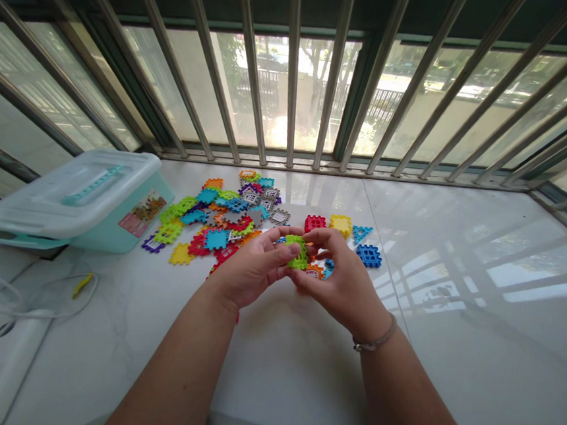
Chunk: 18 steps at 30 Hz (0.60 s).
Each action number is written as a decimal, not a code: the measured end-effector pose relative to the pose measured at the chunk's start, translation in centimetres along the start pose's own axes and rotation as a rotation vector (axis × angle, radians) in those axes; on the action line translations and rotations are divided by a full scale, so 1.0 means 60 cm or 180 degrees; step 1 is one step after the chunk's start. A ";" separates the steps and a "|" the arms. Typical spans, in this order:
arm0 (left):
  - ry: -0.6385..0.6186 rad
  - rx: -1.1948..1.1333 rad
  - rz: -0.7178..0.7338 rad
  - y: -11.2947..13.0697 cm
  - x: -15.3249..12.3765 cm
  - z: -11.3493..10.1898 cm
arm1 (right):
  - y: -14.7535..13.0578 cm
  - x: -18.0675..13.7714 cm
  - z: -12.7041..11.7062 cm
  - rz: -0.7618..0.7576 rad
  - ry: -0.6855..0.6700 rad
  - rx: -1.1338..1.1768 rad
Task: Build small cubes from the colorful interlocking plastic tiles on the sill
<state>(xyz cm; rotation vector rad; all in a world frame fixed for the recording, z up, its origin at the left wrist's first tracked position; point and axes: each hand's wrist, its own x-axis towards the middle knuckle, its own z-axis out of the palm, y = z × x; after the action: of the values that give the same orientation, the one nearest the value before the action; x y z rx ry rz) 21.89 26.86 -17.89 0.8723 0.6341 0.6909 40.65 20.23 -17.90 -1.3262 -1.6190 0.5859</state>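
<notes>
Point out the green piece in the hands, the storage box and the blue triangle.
Green piece (297,253), head view, on its middle.
Storage box (96,230), head view, on its teal side wall.
Blue triangle (362,231), head view, on its upper edge.

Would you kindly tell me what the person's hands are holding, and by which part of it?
The left hand and right hand hold a lime-green interlocking plastic tile by its opposite side edges, pinched between their fingertips.

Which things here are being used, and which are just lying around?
Being used: left hand, right hand, green plastic block, colourful plastic blocks.

Just lying around: teal storage box, white cable.
</notes>
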 end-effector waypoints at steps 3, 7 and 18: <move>0.0056 0.0084 0.0003 0.002 -0.002 0.005 | -0.001 0.001 0.000 -0.0069 0.0023 -0.0077; 0.0279 0.0342 -0.0020 0.001 0.000 0.012 | 0.005 0.003 0.002 -0.0313 0.0034 -0.0440; 0.0597 0.0621 0.0142 -0.018 0.015 0.001 | 0.023 0.003 0.005 -0.0651 -0.0015 -0.1031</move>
<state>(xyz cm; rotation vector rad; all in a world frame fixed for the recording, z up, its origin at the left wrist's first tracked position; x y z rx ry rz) 22.78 27.04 -18.94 1.0114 0.8629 0.7656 41.07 20.86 -19.10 -1.3645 -1.8826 0.2084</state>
